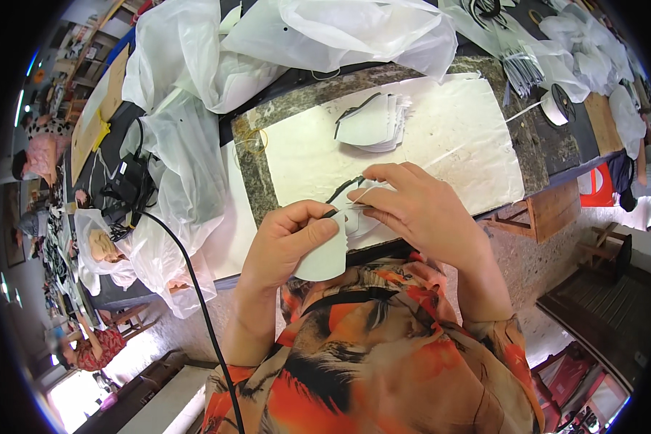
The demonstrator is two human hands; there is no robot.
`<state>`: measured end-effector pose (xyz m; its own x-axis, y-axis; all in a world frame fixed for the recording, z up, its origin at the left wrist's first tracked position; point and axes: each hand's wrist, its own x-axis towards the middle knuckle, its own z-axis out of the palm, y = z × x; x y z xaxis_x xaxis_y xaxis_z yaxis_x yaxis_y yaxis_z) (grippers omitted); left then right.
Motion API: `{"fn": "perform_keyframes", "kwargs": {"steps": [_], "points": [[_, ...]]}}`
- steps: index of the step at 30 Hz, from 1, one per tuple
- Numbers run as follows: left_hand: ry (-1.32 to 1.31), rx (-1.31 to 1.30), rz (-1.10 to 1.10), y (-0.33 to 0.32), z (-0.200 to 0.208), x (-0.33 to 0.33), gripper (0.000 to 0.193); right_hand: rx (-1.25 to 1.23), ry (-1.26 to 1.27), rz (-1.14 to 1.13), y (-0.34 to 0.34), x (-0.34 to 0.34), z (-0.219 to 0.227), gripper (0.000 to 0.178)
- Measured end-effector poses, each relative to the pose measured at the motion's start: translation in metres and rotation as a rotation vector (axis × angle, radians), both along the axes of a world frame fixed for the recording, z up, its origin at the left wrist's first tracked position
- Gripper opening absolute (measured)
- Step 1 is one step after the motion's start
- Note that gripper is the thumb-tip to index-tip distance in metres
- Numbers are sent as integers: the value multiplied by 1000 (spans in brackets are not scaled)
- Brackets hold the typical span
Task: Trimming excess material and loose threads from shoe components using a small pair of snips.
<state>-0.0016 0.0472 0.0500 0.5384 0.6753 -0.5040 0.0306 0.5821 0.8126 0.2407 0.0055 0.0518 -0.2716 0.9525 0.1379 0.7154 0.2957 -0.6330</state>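
Note:
My left hand pinches a pale, flat cut piece with a rounded lower edge, thumb on top. A black edge shows on it near my fingertips. Close beside it, my right hand is closed, thumb and fingers together on a thin white strip. More pale material shows beneath the right fingers, partly hidden by them. Farther back on the white sheet lies a stack of similar pale pieces, fanned at the right and black along the left edge.
A white paper sheet covers a worn board. At the right stands a roll of white tape, its end running left. Plastic bags lie along the back. A black cable passes left of me. Other people are at the far left.

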Motion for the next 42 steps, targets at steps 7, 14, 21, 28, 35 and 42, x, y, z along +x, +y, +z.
{"fn": "perform_keyframes", "kwargs": {"steps": [7, 14, 21, 28, 35, 42], "points": [[-44, 8, 101, -5, 2, 6, 23, -190, 114, 77, 9, -1, 5, 22], [-147, -98, 148, -6, 3, 8, 24, -131, 52, 11, 6, -5, 1, 20], [-145, -151, 133, -6, -5, 10, 24, -195, 266, 19, 10, -4, -9, 20], [-163, -105, 90, -7, -7, 9, 26, -469, 259, 29, 11, -4, 2, 34], [51, 77, 46, 0, 0, 5, 26, -404, 449, -51, 5, -4, -8, 34], [25, 81, 99, -6, 0, 10, 26, -426, 442, -65, 3, -3, -7, 38]]}}
